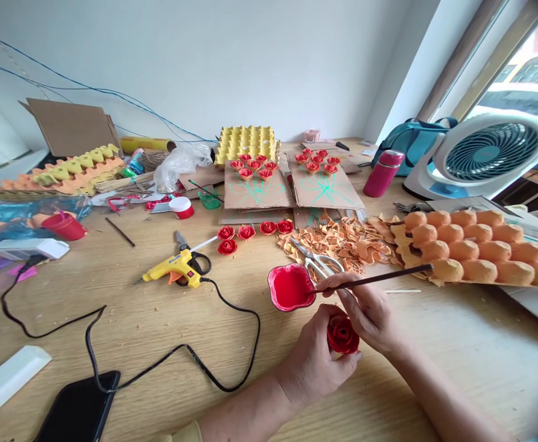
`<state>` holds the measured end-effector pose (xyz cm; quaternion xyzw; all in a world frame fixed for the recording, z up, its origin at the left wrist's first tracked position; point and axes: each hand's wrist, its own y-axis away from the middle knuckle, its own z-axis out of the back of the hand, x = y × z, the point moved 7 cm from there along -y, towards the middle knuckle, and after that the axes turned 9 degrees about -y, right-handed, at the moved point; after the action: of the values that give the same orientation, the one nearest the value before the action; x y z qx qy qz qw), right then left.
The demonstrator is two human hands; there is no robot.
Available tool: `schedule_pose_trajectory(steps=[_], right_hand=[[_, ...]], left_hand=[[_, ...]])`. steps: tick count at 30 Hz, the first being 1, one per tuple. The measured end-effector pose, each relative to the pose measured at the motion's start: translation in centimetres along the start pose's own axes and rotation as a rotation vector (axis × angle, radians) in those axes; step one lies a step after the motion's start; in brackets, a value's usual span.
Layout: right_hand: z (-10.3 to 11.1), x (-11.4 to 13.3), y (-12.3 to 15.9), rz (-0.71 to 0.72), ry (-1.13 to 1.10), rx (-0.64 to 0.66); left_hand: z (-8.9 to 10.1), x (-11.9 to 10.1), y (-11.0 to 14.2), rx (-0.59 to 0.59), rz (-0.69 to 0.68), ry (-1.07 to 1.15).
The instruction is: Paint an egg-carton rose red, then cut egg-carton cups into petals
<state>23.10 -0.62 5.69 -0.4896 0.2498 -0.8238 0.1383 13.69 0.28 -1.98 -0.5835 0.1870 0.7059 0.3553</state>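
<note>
My left hand (317, 356) is closed around a red paper rose (343, 334), its spiral petals facing up. Just above it, my right hand (365, 307) pinches a thin dark paintbrush (383, 276). The brush slants down to the left, its tip at the right side of a small bowl (275, 301) of red paint (291, 287). Beyond the bowl several finished-looking red roses (246, 232) lie on the table. A pair of scissors (326, 265) rests by a heap of orange egg-carton scraps (342, 239).
A yellow glue gun (172, 268) lies left, its black cord (222, 294) looping across the wood. An orange egg tray (475, 245) sits right, before a white fan (489, 153). Cardboard panels (259, 196) with red flowers stand behind; a pink flask (383, 174) is beside them. A phone (78, 408) lies front left.
</note>
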Motion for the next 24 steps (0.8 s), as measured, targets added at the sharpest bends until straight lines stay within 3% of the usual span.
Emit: schedule_pose_trajectory(steps=[17, 24], right_hand=[[0.3, -0.2, -0.1, -0.035, -0.018, 0.005], [2.6, -0.2, 0.5, -0.052, -0.192, -0.197]], left_hand=[[0.2, -0.1, 0.3, -0.038, 0.021, -0.053], [1.0, -1.1, 0.3, -0.059, 0.042, -0.085]])
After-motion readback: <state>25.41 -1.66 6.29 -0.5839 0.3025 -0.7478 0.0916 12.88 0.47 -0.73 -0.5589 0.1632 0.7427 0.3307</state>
